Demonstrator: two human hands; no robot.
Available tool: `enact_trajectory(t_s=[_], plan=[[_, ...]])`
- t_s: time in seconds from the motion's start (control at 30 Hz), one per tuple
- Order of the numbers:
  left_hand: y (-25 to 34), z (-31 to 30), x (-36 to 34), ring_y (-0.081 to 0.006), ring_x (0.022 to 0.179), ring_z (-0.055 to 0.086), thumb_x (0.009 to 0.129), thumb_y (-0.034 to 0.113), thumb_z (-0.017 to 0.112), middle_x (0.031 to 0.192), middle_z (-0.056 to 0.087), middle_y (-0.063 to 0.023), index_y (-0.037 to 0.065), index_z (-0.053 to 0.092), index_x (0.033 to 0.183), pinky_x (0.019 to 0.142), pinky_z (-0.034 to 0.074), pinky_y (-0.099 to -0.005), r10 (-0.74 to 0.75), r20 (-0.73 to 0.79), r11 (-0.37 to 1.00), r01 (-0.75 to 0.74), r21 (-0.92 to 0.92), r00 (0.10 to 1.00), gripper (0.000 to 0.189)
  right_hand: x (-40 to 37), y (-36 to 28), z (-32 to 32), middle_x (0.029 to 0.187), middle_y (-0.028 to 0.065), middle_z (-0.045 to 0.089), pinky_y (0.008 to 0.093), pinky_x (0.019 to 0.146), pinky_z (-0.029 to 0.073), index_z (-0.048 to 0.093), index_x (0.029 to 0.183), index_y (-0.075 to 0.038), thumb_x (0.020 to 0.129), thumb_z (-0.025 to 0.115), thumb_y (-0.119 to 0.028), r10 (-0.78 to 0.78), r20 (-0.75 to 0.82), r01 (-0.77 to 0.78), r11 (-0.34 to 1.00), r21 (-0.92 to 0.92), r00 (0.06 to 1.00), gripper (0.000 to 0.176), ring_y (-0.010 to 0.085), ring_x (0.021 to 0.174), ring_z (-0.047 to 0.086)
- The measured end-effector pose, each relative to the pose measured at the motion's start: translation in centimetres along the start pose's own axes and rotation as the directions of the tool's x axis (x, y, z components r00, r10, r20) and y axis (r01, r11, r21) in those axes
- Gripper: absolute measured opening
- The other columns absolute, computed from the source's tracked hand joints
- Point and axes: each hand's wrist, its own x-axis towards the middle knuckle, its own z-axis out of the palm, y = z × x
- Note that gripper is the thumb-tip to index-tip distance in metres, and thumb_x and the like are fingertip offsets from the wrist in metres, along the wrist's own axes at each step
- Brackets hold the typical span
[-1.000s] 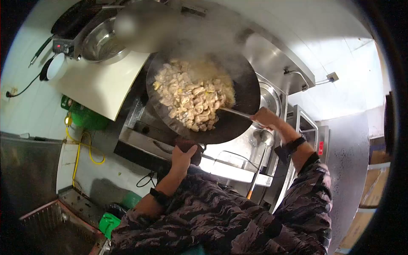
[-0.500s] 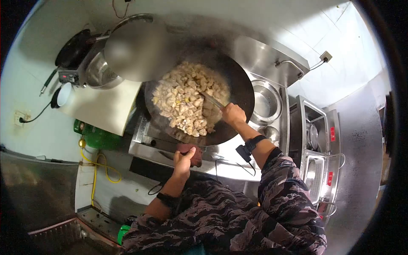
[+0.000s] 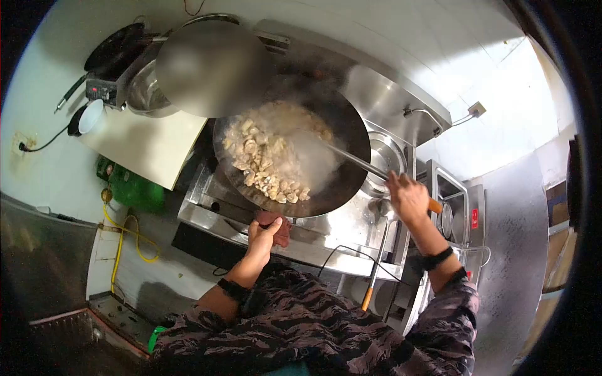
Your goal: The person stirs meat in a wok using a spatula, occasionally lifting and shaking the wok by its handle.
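Observation:
A large dark wok (image 3: 346,125) sits on the steel stove, full of steaming, pale brown chopped meat pieces (image 3: 260,160). At its near edge my left hand (image 3: 260,238) grips a folded reddish-brown cloth (image 3: 276,229) against the rim. To the right of the wok, my right hand (image 3: 409,199) is closed round the long handle of a metal spatula (image 3: 357,161), whose orange wooden end shows beyond my fist. Steam hides the spatula's blade among the meat.
A second utensil with a wooden handle (image 3: 367,298) lies over the stove's front edge. Right of the wok is a round steel pot (image 3: 390,153). A steel bowl (image 3: 143,94) and white bowl (image 3: 92,116) stand at the left. A yellow hose (image 3: 116,257) hangs lower left.
My right hand has moved right, away from the wok, and more of the spatula's handle shows. Some meat has shifted left in the wok. My left hand keeps its hold on the cloth.

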Motion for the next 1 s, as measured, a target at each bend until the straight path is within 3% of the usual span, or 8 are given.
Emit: enact_trajectory(t_s=[0.27, 0.43, 0.5, 0.57, 0.63, 0.83, 0.9, 1.0], plan=[[-0.4, 0.1, 0.3, -0.0159, 0.066, 0.066, 0.091, 0.009, 0.069, 0.085, 0.069, -0.0070, 0.001, 0.068, 0.094, 0.054, 0.053, -0.0314, -0.021, -0.061, 0.999, 0.022, 0.028, 0.998, 0.008, 4.5, 6.6, -4.8, 0.079, 0.0151, 0.071, 0.0475, 0.067, 0.054, 0.074, 0.088, -0.008, 0.094, 0.058, -0.033, 0.056, 0.497, -0.079, 0.997, 0.026, 0.866, 0.031, 0.0338, 0.074, 0.070], [0.9, 0.9, -0.3, -0.0171, 0.071, 0.067, 0.089, 0.006, 0.070, 0.089, 0.070, -0.0083, 0.001, 0.066, 0.098, 0.053, 0.052, -0.0306, 0.012, -0.028, 1.000, -0.012, 0.004, 1.000, 0.011, 8.9, 4.7, -4.3, 0.051, 0.0049, 0.054, 0.0331, 0.034, 0.039, 0.066, 0.072, -0.002, 0.097, 0.059, -0.031, 0.063, 0.864, -0.319, 0.941, 0.116, 0.499, 0.039, 0.0123, 0.038, 0.050], [1.0, 1.4, -0.1, -0.0182, 0.070, 0.067, 0.089, 0.004, 0.070, 0.089, 0.070, -0.0092, 0.000, 0.065, 0.100, 0.053, 0.052, -0.0306, -0.032, -0.167, 0.999, 0.038, 0.035, 0.985, 0.013, 8.8, 3.0, 0.4, 0.049, 0.0042, 0.055, 0.0368, 0.035, 0.042, 0.057, 0.062, -0.004, 0.097, 0.057, -0.036, -0.280, 0.769, -0.164, 0.882, 0.443, 0.574, 0.047, 0.0179, 0.035, 0.049], [1.7, 1.6, -0.6, -0.0191, 0.071, 0.067, 0.088, 0.003, 0.071, 0.090, 0.069, -0.0098, 0.000, 0.064, 0.100, 0.055, 0.054, -0.0312, -0.030, -0.133, 0.998, 0.037, 0.051, 0.991, 0.014, 6.6, 1.2, 9.8, 0.051, 0.0063, 0.055, 0.0379, 0.042, 0.046, 0.062, 0.071, -0.003, 0.097, 0.057, -0.034, -0.385, 0.607, -0.376, 0.524, 0.764, 0.696, 0.041, 0.0189, 0.039, 0.052], [1.0, 1.3, -0.1, -0.0193, 0.072, 0.067, 0.088, 0.004, 0.071, 0.089, 0.069, -0.0094, 0.000, 0.064, 0.100, 0.058, 0.054, -0.0320, -0.029, -0.161, 0.997, 0.040, 0.068, 0.987, 0.014, 7.1, -5.5, 9.6, 0.045, 0.0048, 0.048, 0.0341, 0.030, 0.037, 0.054, 0.060, -0.003, 0.096, 0.059, -0.034, -0.502, 0.001, 0.240, 0.416, 0.877, 0.865, 0.048, 0.0144, 0.032, 0.045], [2.7, 2.1, -0.8, -0.0205, 0.083, 0.067, 0.087, 0.006, 0.072, 0.095, 0.068, -0.0087, 0.000, 0.063, 0.105, 0.075, 0.054, -0.0348, -0.059, -0.180, 0.984, 0.088, 0.154, 0.982, 0.021, 11.5, -12.7, 10.3, 0.048, 0.0056, 0.050, 0.0329, 0.030, 0.036, 0.064, 0.067, -0.001, 0.097, 0.060, -0.035, -0.136, 0.444, -0.373, 0.360, 0.855, 0.886, 0.045, 0.0157, 0.035, 0.049], [2.4, 1.7, -0.4, -0.0214, 0.090, 0.065, 0.086, 0.007, 0.073, 0.100, 0.066, -0.0081, 0.001, 0.062, 0.110, 0.083, 0.052, -0.0358, -0.126, -0.122, 0.977, 0.144, 0.155, 0.985, 0.027, 13.3, -12.6, 10.3, 0.086, 0.0203, 0.071, 0.0464, 0.077, 0.055, 0.069, 0.103, -0.001, 0.098, 0.053, -0.031, 0.032, 0.576, -0.468, 0.621, 0.629, 0.817, 0.034, 0.0373, 0.087, 0.070], [1.1, 1.2, -0.1, -0.0210, 0.091, 0.066, 0.086, 0.007, 0.073, 0.101, 0.067, -0.0077, 0.001, 0.063, 0.107, 0.082, 0.052, -0.0350, -0.063, -0.121, 0.986, 0.081, 0.147, 0.991, 0.024, 13.4, -12.3, 9.1, 0.092, 0.0208, 0.072, 0.0473, 0.078, 0.055, 0.071, 0.101, -0.002, 0.098, 0.053, -0.033, 0.215, 0.366, -0.395, 0.744, 0.539, 0.905, 0.037, 0.0390, 0.091, 0.070]])
